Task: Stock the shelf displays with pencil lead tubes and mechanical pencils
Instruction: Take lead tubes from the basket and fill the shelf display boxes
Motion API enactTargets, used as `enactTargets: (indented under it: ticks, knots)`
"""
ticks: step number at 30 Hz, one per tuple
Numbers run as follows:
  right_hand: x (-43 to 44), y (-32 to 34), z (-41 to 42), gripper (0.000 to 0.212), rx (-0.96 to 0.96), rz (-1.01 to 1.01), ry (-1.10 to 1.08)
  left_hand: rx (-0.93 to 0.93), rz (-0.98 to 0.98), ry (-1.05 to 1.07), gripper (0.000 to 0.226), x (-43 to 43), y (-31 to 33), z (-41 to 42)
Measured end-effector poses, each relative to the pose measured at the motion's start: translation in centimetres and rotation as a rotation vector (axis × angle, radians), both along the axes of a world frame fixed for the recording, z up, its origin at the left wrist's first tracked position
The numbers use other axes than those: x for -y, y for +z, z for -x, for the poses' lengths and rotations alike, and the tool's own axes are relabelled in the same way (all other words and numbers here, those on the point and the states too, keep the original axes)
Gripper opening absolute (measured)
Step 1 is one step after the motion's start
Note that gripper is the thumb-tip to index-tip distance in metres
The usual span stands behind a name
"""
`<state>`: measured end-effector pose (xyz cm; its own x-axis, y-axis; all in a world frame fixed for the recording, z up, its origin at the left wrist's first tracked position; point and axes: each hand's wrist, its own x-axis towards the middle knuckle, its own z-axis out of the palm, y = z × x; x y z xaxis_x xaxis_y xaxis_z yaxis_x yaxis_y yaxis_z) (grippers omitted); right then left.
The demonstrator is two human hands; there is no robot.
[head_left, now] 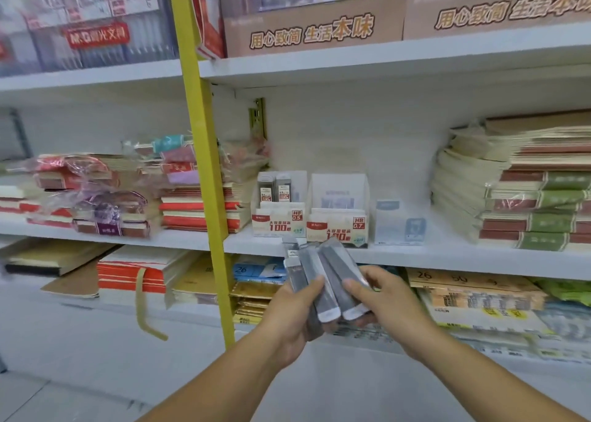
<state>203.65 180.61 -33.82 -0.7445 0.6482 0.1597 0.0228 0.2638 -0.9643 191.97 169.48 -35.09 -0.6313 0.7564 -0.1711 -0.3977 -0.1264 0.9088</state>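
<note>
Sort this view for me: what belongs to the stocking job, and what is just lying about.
Job: lead tubes fanned in the left hand, right hand pinching one; HB 0.5 display box, two tubes inside; HB 0.7 display box.
Lying about: notebook stacks; wrapped books; yellow upright; pale blue box.

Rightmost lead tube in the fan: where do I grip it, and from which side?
Grip the rightmost tube by its upper half, coming from the right with the right hand. The tubes fan apart at the top, so its edge is free there; lower down the left hand clamps them. Pinch its flat faces, then likely slide it upward.
</note>
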Motion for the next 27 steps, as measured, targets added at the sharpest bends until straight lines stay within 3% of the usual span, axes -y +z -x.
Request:
enactTargets:
  ticks: [8,17,21,27]
  knots:
    - [0.0,-1.1,2.5,0.016,-0.059,0.063,0.036,-0.097,-0.023,-0.025,0.021,-0.7,-0.5,2.2]
    - [1.2,-1.2,4.8,0.039,-0.168,-0.106,0.034,-0.164,0.008,0.068,0.019,0.1,-1.8,4.0]
    - [1.3,-1.1,4.9,0.028,-0.064,-0.117,0.047,-0.155,-0.002,0.116,0.02,0.5,-1.8,5.0]
    - [0.3,0.0,3.7,0.049,-0.052,-0.109,0.037,-0.102,-0.082,0.153,0.019,1.8,-0.8,6.3]
